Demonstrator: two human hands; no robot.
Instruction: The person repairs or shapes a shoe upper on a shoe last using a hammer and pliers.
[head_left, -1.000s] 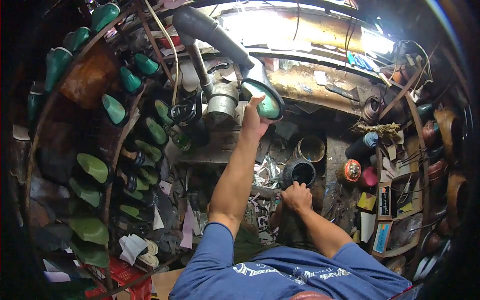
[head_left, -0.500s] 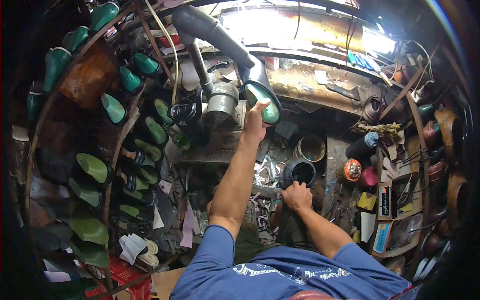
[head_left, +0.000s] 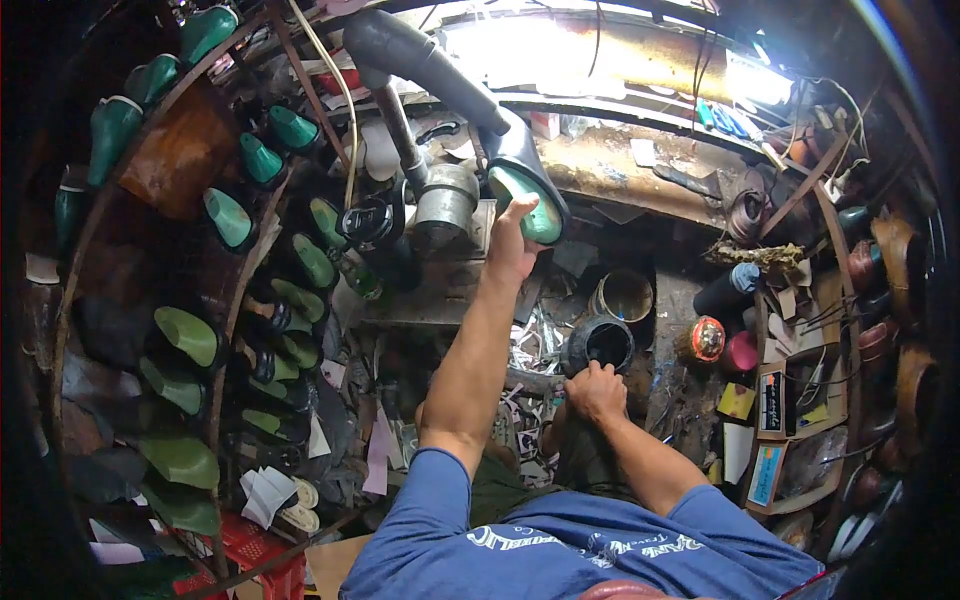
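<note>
While your left hand (head_left: pixel 512 250) was stretched out ahead, its fingers were grasping a black shoe with a pale green underside (head_left: pixel 546 218), the thumb laid across the green face. That shoe was tilted near the lower end of a thick grey bent pipe (head_left: pixel 432 68), close to a worn brown wooden desk (head_left: pixel 612 182). Your right hand (head_left: pixel 598 391) was just beside a dark round open-mouthed pot (head_left: pixel 577 347); I could not tell whether its fingers were clenched.

Left hand (head_left: pixel 511 245) on green-and-black shoe form (head_left: pixel 519 182)
</note>
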